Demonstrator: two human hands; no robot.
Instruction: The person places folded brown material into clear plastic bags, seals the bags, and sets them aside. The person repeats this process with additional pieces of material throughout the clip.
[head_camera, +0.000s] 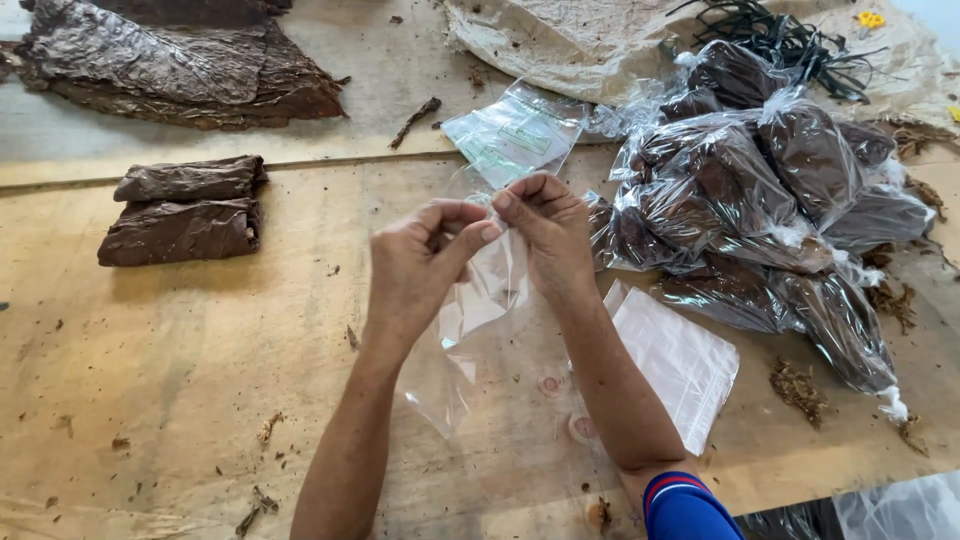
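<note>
Blue cuff (682, 505): nearest, on right arm.
Left hand (420, 265): fingers pinch clear plastic bag (480, 300) top.
Right hand (548, 232): fingers pinch same bag.
Tabletop (200, 350): folded brown leaves (183, 210), filled bags (760, 190).

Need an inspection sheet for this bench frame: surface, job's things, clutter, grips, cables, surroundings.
Surface: wooden table, worn, strewn with brown crumbs.
Job's things: clear plastic bag held up by its top edge, hanging limp.
Clutter: folded leaf bundles; pile of filled bags; flat empty bags; loose leaf stack.
Grips: left hand and right hand both pinch the bag's mouth.
Cables: nothing seen; only black ties.
Surroundings: pale sack at the far edge.
</note>
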